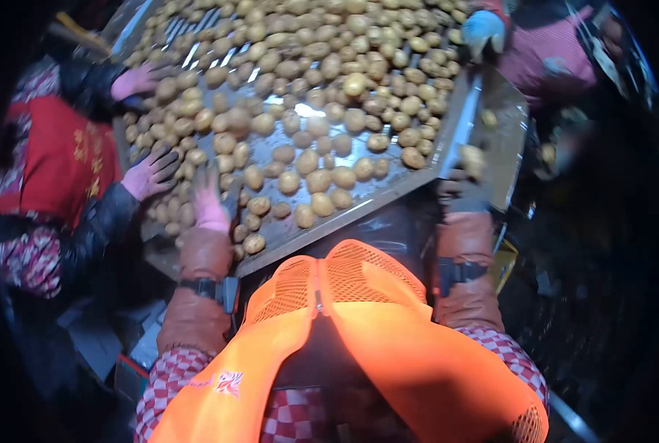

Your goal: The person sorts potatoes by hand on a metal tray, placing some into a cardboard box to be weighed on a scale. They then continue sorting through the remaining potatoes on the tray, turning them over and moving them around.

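Note:
My left hand (213,201), in a pink glove with grey fingers, lies spread over potatoes (253,177) at the near left side of a metal sorting table (329,227). Its fingers are apart and point away from me. By the table's right rim, my right hand (464,193) wears a dark glove and is smeared by motion. A blurred potato (472,161) shows at its fingertips, beside a metal chute (505,140). Another blurred potato (489,118) shows farther up over the chute. Brown sleeve covers and dark wrist straps are on both my forearms.
At the left, a person in a red apron (67,159) has a pink-gloved hand (139,80) and a pink-and-grey-gloved hand (150,173) on the potatoes. A light-blue-gloved hand (484,31) of another person reaches in at the upper right. Potatoes cover the table's far part.

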A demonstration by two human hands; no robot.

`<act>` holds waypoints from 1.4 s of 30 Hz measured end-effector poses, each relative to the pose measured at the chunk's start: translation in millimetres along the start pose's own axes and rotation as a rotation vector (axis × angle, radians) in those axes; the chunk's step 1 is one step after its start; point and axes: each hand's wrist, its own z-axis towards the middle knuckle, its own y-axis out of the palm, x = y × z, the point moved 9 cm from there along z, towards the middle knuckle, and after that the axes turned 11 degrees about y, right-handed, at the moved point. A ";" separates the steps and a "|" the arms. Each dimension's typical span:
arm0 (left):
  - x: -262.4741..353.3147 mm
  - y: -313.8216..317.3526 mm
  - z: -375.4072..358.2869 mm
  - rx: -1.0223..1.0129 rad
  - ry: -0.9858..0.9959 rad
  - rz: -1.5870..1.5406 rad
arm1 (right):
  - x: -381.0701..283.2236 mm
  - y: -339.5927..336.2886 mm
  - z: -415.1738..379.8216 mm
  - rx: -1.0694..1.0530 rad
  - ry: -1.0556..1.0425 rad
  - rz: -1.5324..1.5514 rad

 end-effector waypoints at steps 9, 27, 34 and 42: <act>39.6 -32.4 -4.4 -0.061 -0.010 0.086 | 15.2 -11.8 15.5 0.616 -0.178 -0.803; 15.9 -25.7 -83.9 -0.077 0.068 -0.239 | 216.5 57.7 149.8 0.409 0.263 -2.405; 18.5 -27.2 -89.3 -0.163 0.152 -0.349 | 275.3 32.5 163.4 0.298 0.549 -2.694; -30.9 -56.5 -61.5 0.051 -0.147 -0.325 | 94.3 -10.7 85.6 0.426 0.003 -0.611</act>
